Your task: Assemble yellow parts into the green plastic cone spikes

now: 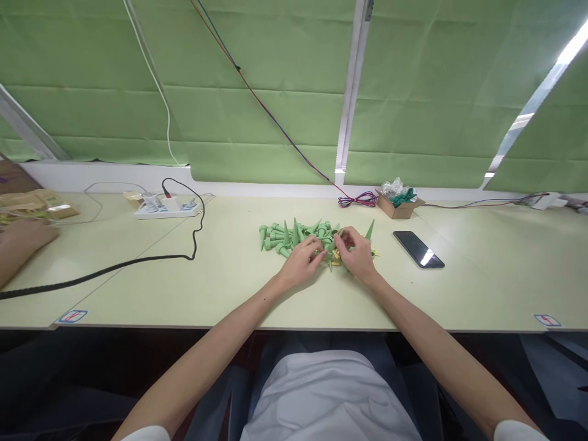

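A heap of green plastic spikes (296, 234), cone-shaped with wide caps, lies on the pale table in front of me. My left hand (301, 264) rests at the heap's near side, thumb and fingers drawn together; what lies between them is too small to make out. Close beside it, my right hand (357, 254) pinches a green plastic spike (339, 236), partly covered by my fingers. Small yellow pieces (337, 257) show beneath and between my hands, with a few more past the right one. One spike (370, 229) stands point-up behind my right hand.
A black phone (419, 249) lies to the right. Behind it stands a small cardboard box (399, 208) with clear plastic and green material, beside coiled wires (358, 199). A power strip (168, 208) with a black cable is at left. Another person's hand (27, 239) is at far left.
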The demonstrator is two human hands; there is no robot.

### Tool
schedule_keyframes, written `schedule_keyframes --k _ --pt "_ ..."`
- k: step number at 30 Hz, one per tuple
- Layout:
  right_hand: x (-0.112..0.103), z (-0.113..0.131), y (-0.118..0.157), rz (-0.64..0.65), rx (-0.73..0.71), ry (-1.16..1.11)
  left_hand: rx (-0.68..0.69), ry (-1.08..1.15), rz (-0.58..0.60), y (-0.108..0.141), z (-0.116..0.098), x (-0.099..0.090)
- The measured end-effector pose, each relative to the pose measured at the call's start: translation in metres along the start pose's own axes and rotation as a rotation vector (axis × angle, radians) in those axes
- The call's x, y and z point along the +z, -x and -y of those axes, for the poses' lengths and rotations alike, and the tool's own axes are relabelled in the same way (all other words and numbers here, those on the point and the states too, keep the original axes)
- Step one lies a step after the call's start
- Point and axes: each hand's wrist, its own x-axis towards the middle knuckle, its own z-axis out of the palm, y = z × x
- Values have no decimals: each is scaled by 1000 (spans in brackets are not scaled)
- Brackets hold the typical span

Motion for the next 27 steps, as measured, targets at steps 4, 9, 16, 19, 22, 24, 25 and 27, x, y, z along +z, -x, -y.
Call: schedule_keyframes --k 4,9,16,19,22,24,25,27 --pt "0 0 0 -32 10 -12 39 -2 32 0 0 1" --pt "-1 -2 -1 -56 17 17 37 -28 58 0 -1 1" --pt "0 -5 0 -177 -38 17 -35 -62 84 2 -5 0" --pt "-2 -3 -2 -230 -98 43 -42 -90 99 2 -6 -1" --pt "-8 3 -9 -210 -172 115 -53 -96 112 3 -7 -1" --pt "-12 7 -16 -172 -198 148 -58 -96 118 3 -7 -1" --pt "-14 8 -22 -163 -200 161 -61 -97 119 3 -8 -1" --pt "-16 6 -35 -131 -192 198 -63 -100 122 3 -8 0"
